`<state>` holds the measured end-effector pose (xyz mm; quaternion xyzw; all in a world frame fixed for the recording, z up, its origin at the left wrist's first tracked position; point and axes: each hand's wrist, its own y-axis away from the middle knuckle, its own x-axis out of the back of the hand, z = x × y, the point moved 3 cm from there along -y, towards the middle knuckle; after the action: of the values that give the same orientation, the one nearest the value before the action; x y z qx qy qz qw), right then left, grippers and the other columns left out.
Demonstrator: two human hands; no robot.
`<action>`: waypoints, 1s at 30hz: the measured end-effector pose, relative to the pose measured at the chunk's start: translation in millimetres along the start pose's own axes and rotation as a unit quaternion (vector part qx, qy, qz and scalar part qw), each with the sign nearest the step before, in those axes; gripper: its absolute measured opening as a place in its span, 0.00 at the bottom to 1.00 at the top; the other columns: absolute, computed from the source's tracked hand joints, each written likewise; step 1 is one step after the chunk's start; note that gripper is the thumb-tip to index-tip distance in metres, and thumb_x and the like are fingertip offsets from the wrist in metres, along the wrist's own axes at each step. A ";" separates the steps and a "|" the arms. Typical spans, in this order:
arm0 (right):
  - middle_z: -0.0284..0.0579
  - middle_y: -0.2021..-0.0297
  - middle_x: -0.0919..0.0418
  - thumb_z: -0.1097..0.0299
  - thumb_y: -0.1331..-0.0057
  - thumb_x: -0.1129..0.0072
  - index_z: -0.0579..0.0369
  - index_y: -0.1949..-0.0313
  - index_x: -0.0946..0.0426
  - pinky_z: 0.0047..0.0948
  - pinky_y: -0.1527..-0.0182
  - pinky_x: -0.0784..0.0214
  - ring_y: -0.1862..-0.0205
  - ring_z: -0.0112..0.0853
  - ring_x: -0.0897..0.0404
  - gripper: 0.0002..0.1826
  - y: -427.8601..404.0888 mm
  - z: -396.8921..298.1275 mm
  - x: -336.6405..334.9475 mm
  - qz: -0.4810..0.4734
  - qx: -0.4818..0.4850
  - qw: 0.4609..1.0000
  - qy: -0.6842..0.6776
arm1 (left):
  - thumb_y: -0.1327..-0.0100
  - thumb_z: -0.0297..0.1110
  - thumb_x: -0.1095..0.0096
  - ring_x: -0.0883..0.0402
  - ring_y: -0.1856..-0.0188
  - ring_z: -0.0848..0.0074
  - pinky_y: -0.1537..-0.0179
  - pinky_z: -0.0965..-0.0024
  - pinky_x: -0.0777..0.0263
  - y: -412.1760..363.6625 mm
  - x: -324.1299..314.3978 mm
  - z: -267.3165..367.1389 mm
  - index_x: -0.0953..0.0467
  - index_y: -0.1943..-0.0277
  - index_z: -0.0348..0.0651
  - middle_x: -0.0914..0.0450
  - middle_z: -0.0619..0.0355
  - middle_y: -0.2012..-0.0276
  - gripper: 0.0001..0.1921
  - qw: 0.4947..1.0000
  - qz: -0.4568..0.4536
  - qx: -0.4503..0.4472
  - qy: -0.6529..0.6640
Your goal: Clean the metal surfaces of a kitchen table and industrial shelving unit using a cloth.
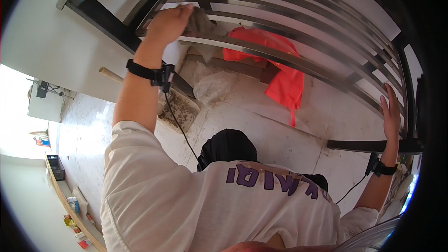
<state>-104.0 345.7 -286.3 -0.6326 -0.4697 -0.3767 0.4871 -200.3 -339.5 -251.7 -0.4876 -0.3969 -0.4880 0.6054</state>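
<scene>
In front of me stands a rack with shiny metal slats point(280, 56) and a dark frame. At its left end my left hand point(170, 24) holds a grey cloth point(200, 22) against the slats. Part of the cloth hangs below the nearest slat. On the right end, my right hand point(391, 112) rests against the rack with its fingers extended and nothing visibly held. A strap with a small black device circles each wrist. Beneath the slats a red bag point(285, 87) drapes over a brown box-like object point(241, 64), mostly hidden by it.
A crumpled clear plastic bag point(211, 85) lies on the tiled floor. Beside it is a stained dustpan point(178, 110), near a wooden handle point(110, 74). A dark rack leg point(371, 145) extends at right. Along the left wall are a black crate point(56, 166) and a wood-edged shelf point(71, 210).
</scene>
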 end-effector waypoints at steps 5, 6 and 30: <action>0.50 0.28 0.37 0.40 0.27 0.53 0.43 0.28 0.36 0.38 0.35 0.30 0.28 0.44 0.35 0.34 1.4 -3.4 2.3 -0.002 -0.007 1.000 -0.010 | 0.26 0.65 0.65 0.26 0.36 0.50 0.36 0.56 0.33 -7.1 7.2 -41.0 0.26 0.35 0.45 0.21 0.44 0.41 0.35 0.999 0.011 0.051 -0.007; 0.50 0.28 0.37 0.40 0.27 0.53 0.43 0.28 0.36 0.38 0.35 0.30 0.28 0.44 0.35 0.34 0.6 0.4 1.5 -0.001 -0.009 1.000 -0.009 | 0.26 0.65 0.65 0.29 0.33 0.52 0.34 0.58 0.35 -6.1 5.7 -41.6 0.26 0.34 0.46 0.24 0.45 0.37 0.35 0.998 0.030 0.058 -0.019; 0.50 0.29 0.35 0.39 0.27 0.55 0.47 0.28 0.35 0.40 0.27 0.48 0.27 0.45 0.37 0.36 -1.5 0.6 1.4 0.018 0.008 0.997 0.072 | 0.24 0.57 0.61 0.32 0.29 0.58 0.26 0.57 0.44 56.1 -41.1 179.3 0.27 0.34 0.42 0.30 0.50 0.31 0.30 0.962 0.077 -0.258 0.044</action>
<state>-105.1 346.8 -284.7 -0.6080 -0.4249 -0.4088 0.5317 -154.8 -153.2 -264.8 -0.6342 -0.1915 -0.5471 0.5116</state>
